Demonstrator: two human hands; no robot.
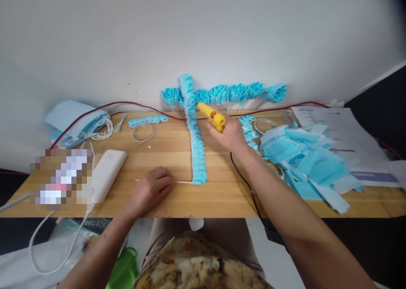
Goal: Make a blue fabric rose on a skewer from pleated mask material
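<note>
A row of blue flowers [218,94] at the back edge of the counter [171,149] looks done. The long blue strip [197,147] runs from near the front edge to the back, not rolled up yet. The right hand [233,134] has its fingers wrapped around a yellow glue gun [207,110]. The left hand [154,188] covers a thin stick [184,181], its fingers close together; I cannot tell if they pinch it. Print on the paper [358,132] by the back right corner is too small to read.

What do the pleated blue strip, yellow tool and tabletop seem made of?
Pleated blue strip: thin, matte, perhaps nonwoven fabric or paper, from its crisp folds.
Yellow tool: probably smooth plastic, from its even colour.
Tabletop: wood or wood-look laminate, faintly glossy, with grain bands.
</note>
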